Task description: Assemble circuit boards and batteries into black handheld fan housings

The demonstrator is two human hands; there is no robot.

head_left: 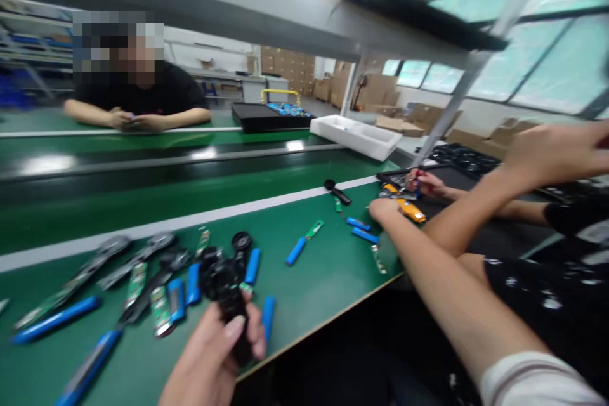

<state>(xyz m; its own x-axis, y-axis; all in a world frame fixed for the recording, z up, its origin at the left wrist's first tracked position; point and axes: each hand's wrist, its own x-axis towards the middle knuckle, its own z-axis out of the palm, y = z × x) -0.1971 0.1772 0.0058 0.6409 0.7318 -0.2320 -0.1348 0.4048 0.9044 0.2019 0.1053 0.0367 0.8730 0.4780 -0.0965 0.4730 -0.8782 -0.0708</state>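
Pale sleeve: pushed up the right forearm (457,304), with a dark stripe near its cuff (523,365).
Black casing: a dark handheld body (223,282) with a bulky, rounded head and a slimmer handle, glossy in places; its finer detail is lost to blur. It stands head-up above the tabletop (328,292), close to the near edge.
Left hand: wrapped around the handle (214,336), thumb lying along the front and fingers curled round the far side, a firm grasp; the wrist comes up from below the near edge.
Right hand: stretched far across to the right end of the tabletop, knuckles (384,208) beside an orange tool (412,210). Its fingertips are hidden, so I cannot tell whether it grips anything, though it is probably touching the tool.
Blue cells: one (268,317) lies just beside the left hand, near the near edge; a pair (365,236) lies toward the right end.
Cell with green board: slanted (297,250) mid-tabletop, between the two hands.
Grey casings: two long pieces (143,259) toward the left end, near the white strip (204,216) along the far edge.
Neighbour at right: a co-worker's hand (431,184) holds something small over a black tray (451,174).
Across the belt: a person in black (166,85), forearms resting, hands together.
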